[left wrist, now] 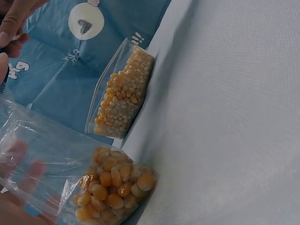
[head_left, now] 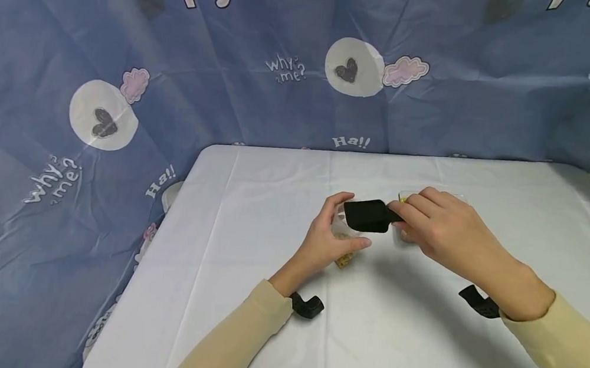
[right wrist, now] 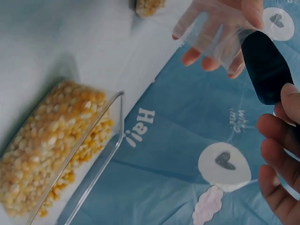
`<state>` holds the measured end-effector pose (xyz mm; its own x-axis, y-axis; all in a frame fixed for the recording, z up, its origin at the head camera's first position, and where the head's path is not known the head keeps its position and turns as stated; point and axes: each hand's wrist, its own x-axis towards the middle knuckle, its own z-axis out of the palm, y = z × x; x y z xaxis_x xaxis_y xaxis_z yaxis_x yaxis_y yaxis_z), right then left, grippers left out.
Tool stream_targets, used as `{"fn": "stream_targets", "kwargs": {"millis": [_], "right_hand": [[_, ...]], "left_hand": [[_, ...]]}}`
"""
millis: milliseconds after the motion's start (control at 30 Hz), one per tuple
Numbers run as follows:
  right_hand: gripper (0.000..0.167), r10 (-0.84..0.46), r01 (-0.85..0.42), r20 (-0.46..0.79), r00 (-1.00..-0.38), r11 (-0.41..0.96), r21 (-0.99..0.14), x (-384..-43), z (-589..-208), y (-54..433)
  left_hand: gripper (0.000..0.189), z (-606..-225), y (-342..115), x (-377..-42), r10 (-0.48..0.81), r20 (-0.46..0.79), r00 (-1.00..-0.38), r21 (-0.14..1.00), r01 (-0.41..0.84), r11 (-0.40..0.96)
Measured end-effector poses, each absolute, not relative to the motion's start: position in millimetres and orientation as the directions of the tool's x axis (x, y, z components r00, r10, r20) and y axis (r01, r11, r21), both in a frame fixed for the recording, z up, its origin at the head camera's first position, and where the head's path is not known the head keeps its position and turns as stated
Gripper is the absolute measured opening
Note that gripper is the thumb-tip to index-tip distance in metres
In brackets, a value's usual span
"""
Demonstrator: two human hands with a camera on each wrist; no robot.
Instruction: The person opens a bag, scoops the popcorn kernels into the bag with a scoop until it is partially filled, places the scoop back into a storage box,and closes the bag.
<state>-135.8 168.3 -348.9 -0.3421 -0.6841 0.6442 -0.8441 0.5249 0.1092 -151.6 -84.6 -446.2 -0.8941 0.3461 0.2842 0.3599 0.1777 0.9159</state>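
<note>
My left hand [head_left: 324, 237] holds a clear plastic bag [left wrist: 35, 150] by its upper part, thumb and fingers spread around the mouth. Corn kernels [left wrist: 115, 187] fill the bottom of this bag, near the white tabletop. My right hand [head_left: 437, 227] grips the short handle of a black scoop [head_left: 366, 216]. The scoop's head is tilted over the bag's mouth, seen close up in the right wrist view. Whether kernels lie in the scoop is hidden. Below and beside the right hand stands a clear rectangular container [right wrist: 123, 110] holding many yellow corn kernels [right wrist: 56, 136].
A white cloth [head_left: 250, 203] covers the table. Behind it hangs a blue printed curtain [head_left: 260, 103]. Black wrist straps or mounts [head_left: 307, 306] show at both sleeves. The container stands behind the right hand, to the right of the bag.
</note>
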Motion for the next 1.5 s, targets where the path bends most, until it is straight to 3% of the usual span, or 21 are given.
{"fn": "stream_targets", "kwargs": {"millis": [267,467,700,1267,1500], "right_hand": [[0.042,-0.578,-0.787,0.682,-0.448,0.617,0.006,-134,-346,188],[0.023,-0.527,-0.734,0.63,-0.57,0.671,-0.102,-139,-351,211],[0.034,-0.505,-0.683,0.566,-0.652,0.714,-0.15,-144,-362,234],[0.035,-0.468,-0.562,0.427,-0.774,0.818,-0.122,-151,-386,273],[0.035,-0.478,-0.564,0.419,-0.772,0.819,-0.106,-153,-388,280]], "left_hand": [[0.085,-446,-83,-155,0.344,0.315,-0.884,0.911,0.384,0.153],[0.085,-448,-83,-155,0.354,0.321,-0.879,0.908,0.391,0.147],[0.085,-449,-84,-155,0.366,0.322,-0.873,0.908,0.395,0.143],[0.082,-451,-83,-155,0.364,0.338,-0.868,0.907,0.404,0.121],[0.082,-451,-83,-155,0.361,0.328,-0.873,0.909,0.396,0.131]]}}
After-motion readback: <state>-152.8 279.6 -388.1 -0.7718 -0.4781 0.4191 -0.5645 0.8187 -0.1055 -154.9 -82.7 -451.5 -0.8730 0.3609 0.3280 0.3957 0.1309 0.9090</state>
